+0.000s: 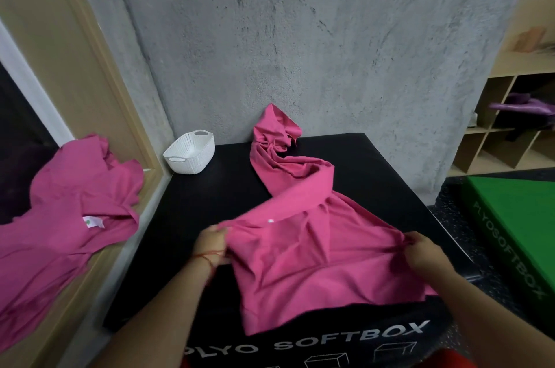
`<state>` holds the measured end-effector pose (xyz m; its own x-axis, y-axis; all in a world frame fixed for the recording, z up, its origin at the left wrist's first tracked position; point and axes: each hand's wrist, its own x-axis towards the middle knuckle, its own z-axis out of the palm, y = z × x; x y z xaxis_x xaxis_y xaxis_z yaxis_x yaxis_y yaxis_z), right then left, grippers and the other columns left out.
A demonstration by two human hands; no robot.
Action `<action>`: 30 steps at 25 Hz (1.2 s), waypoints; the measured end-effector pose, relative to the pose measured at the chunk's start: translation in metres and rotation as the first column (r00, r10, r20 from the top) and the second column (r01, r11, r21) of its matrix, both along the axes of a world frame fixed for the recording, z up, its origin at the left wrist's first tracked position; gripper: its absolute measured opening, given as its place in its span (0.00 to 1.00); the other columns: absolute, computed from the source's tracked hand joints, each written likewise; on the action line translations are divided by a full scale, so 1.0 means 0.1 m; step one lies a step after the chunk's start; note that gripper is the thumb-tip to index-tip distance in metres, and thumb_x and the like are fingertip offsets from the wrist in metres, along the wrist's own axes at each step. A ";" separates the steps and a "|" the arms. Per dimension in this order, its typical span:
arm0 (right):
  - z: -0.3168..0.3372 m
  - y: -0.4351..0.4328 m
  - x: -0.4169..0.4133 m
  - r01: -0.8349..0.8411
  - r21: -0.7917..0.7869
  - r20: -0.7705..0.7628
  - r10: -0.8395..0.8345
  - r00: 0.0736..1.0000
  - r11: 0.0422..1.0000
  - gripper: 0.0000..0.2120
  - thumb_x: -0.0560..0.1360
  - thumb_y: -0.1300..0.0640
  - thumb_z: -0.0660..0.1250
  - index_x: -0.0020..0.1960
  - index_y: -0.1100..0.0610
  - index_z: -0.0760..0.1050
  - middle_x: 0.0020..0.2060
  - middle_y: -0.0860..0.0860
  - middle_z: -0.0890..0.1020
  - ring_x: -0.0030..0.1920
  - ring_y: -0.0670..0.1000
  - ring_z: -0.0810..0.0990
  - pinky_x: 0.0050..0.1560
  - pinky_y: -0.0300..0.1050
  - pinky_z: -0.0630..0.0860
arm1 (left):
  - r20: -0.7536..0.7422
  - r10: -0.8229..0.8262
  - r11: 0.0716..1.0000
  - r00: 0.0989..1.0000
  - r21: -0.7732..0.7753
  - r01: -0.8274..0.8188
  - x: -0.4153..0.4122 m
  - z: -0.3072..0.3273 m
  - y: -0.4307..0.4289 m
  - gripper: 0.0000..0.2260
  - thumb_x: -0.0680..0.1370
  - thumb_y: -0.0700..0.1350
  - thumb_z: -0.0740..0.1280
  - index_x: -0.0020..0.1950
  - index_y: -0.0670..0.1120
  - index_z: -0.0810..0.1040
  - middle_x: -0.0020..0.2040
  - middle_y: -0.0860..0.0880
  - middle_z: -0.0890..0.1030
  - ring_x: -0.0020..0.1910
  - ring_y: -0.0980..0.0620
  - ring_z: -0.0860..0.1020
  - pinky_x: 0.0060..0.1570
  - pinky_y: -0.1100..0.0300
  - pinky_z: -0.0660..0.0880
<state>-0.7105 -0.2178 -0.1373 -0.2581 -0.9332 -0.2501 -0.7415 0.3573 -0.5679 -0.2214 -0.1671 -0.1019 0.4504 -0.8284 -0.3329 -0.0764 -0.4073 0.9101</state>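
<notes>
Head view: a pink garment (315, 253) lies spread on a black soft box (195, 211). Its body is toward the box's six o'clock side. A twisted length trails off toward twelve o'clock, where its end leans against the grey concrete wall (300, 37). The left hand (210, 243) is at the garment's nine o'clock edge, its fingers (220, 231) curled and pinching the cloth. The right hand (423, 253) is at the three o'clock edge, its fingers gripping bunched fabric. A white basket (190, 151) stands at the box's ten o'clock corner, apart from the garment. A second pink garment (69, 211) lies on a wooden ledge (99, 271) at nine o'clock. A green soft box (516, 232) sits at four o'clock.
</notes>
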 end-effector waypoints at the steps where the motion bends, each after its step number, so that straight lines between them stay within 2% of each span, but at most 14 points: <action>1: -0.02 0.01 -0.14 0.028 0.028 -0.036 -0.027 0.999 0.999 0.23 0.74 0.54 0.61 0.68 0.46 0.77 0.63 0.59 0.83 0.59 0.65 0.81 0.61 0.55 0.76 | -0.007 0.073 0.993 0.997 0.092 -0.073 0.30 -0.02 0.07 0.04 0.82 0.42 0.67 0.53 0.45 0.81 0.44 0.41 0.82 0.40 0.43 0.80 0.36 0.52 0.79; 3: -0.05 0.02 -0.32 0.050 0.098 -0.133 -0.037 0.990 0.994 0.23 0.73 0.49 0.59 0.66 0.46 0.76 0.64 0.59 0.82 0.60 0.64 0.81 0.62 0.57 0.77 | 0.175 -0.038 0.936 0.984 0.352 -0.026 0.81 -0.11 0.31 0.10 0.82 0.49 0.67 0.51 0.43 0.82 0.36 0.43 0.80 0.32 0.47 0.76 0.35 0.59 0.73; 4: -0.04 0.02 -0.32 0.052 0.137 -0.180 -0.026 0.983 0.989 0.22 0.74 0.48 0.59 0.66 0.47 0.75 0.64 0.58 0.81 0.62 0.64 0.81 0.63 0.57 0.76 | 0.257 -0.167 0.860 0.952 0.511 0.013 0.96 -0.12 0.42 0.14 0.81 0.54 0.67 0.50 0.43 0.82 0.36 0.44 0.80 0.31 0.48 0.75 0.35 0.61 0.71; 6: 0.00 0.00 -0.17 0.041 0.152 -0.294 0.005 0.956 0.988 0.22 0.75 0.45 0.60 0.68 0.47 0.73 0.67 0.56 0.78 0.67 0.62 0.77 0.66 0.60 0.74 | 0.330 -0.385 0.723 0.862 0.688 0.059 1.09 -0.13 0.47 0.18 0.80 0.58 0.66 0.51 0.43 0.82 0.43 0.44 0.83 0.37 0.47 0.79 0.38 0.61 0.74; 7: 0.04 -0.03 -0.05 0.013 0.127 -0.356 0.033 0.934 0.992 0.24 0.75 0.45 0.61 0.70 0.47 0.71 0.69 0.54 0.75 0.70 0.61 0.74 0.68 0.61 0.71 | 0.391 -0.435 0.728 0.811 0.683 0.061 1.07 -0.12 0.40 0.18 0.79 0.57 0.66 0.53 0.43 0.82 0.47 0.43 0.84 0.42 0.45 0.82 0.38 0.61 0.75; 9: 0.10 -0.10 0.25 -0.101 0.038 -0.407 0.108 0.907 0.994 0.27 0.75 0.46 0.63 0.74 0.43 0.69 0.71 0.51 0.72 0.72 0.58 0.70 0.70 0.63 0.67 | 0.573 -0.424 0.833 0.702 0.550 0.054 0.93 -0.11 0.16 0.19 0.73 0.53 0.68 0.58 0.42 0.81 0.54 0.41 0.83 0.52 0.41 0.83 0.46 0.56 0.79; 11: 0.12 -0.18 0.62 -0.244 -0.033 -0.396 0.212 0.893 0.969 0.27 0.77 0.46 0.62 0.76 0.41 0.67 0.73 0.49 0.71 0.73 0.57 0.70 0.72 0.64 0.66 | 0.646 -0.336 0.927 0.685 0.357 0.118 0.55 -0.04 -0.04 0.19 0.74 0.47 0.67 0.65 0.46 0.77 0.63 0.42 0.79 0.61 0.41 0.79 0.60 0.51 0.77; 12: 0.10 -0.24 0.78 -0.301 -0.043 -0.400 0.260 0.879 0.953 0.27 0.78 0.45 0.62 0.77 0.40 0.67 0.74 0.49 0.71 0.73 0.57 0.70 0.73 0.64 0.65 | 0.662 -0.309 0.949 0.683 0.261 0.177 0.31 -0.01 -0.12 0.19 0.75 0.45 0.67 0.66 0.47 0.76 0.65 0.43 0.77 0.63 0.40 0.77 0.64 0.49 0.75; 15: -0.02 -0.37 1.13 -0.369 -0.032 -0.372 0.331 0.867 0.929 0.24 0.82 0.41 0.59 0.78 0.38 0.66 0.76 0.47 0.70 0.74 0.56 0.70 0.73 0.62 0.67 | 0.736 -0.337 0.915 0.588 0.108 0.389 -0.45 0.11 -0.33 0.19 0.78 0.48 0.69 0.69 0.48 0.75 0.68 0.45 0.75 0.66 0.41 0.74 0.66 0.47 0.73; 19: -0.48 -0.30 1.16 -0.397 -0.217 -0.429 0.278 0.859 0.892 0.23 0.83 0.40 0.52 0.73 0.39 0.75 0.73 0.46 0.76 0.70 0.56 0.73 0.69 0.59 0.71 | 0.844 -0.378 0.835 0.382 0.132 0.535 -1.06 0.21 -0.70 0.26 0.81 0.53 0.66 0.78 0.50 0.66 0.77 0.51 0.66 0.75 0.45 0.66 0.70 0.45 0.70; 23: -0.68 -0.28 1.16 -0.382 -0.357 -0.451 0.201 0.870 0.852 0.22 0.81 0.44 0.57 0.71 0.42 0.79 0.71 0.46 0.79 0.69 0.55 0.74 0.68 0.57 0.71 | 0.879 -0.390 0.810 0.275 0.185 0.557 -1.36 0.23 -1.22 0.29 0.82 0.54 0.65 0.81 0.54 0.61 0.82 0.52 0.60 0.80 0.47 0.58 0.75 0.43 0.63; 28: -0.68 -0.33 1.15 -0.380 -0.389 -0.436 0.196 0.879 0.840 0.21 0.80 0.45 0.59 0.71 0.44 0.80 0.70 0.45 0.79 0.69 0.54 0.74 0.67 0.57 0.72 | 0.891 -0.436 0.814 0.130 0.328 0.480 -1.66 0.20 -1.76 0.27 0.82 0.55 0.66 0.79 0.52 0.65 0.74 0.50 0.71 0.72 0.43 0.70 0.65 0.45 0.71; 29: -0.69 -0.34 1.14 -0.377 -0.397 -0.424 0.198 0.884 0.837 0.21 0.80 0.45 0.60 0.70 0.44 0.80 0.69 0.45 0.79 0.68 0.55 0.74 0.66 0.57 0.72 | 0.879 -0.459 0.810 0.129 0.355 0.466 -1.66 0.21 -1.83 0.23 0.84 0.53 0.64 0.79 0.52 0.66 0.72 0.48 0.74 0.70 0.43 0.73 0.62 0.46 0.72; 30: -0.70 -0.34 1.13 -0.377 -0.403 -0.422 0.196 0.885 0.834 0.21 0.80 0.45 0.60 0.70 0.44 0.80 0.69 0.45 0.79 0.68 0.55 0.75 0.66 0.57 0.73 | 0.865 -0.470 0.820 0.178 0.353 0.450 -1.62 0.23 -1.88 0.20 0.85 0.52 0.61 0.77 0.52 0.68 0.70 0.47 0.76 0.67 0.42 0.76 0.59 0.48 0.74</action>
<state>-0.5977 -0.2520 -0.2072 0.0549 -0.9578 0.2820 -0.9460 -0.1403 -0.2922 -0.3830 -0.3555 -0.0794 -0.0014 -0.9998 -0.0222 -0.9933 -0.0012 0.1157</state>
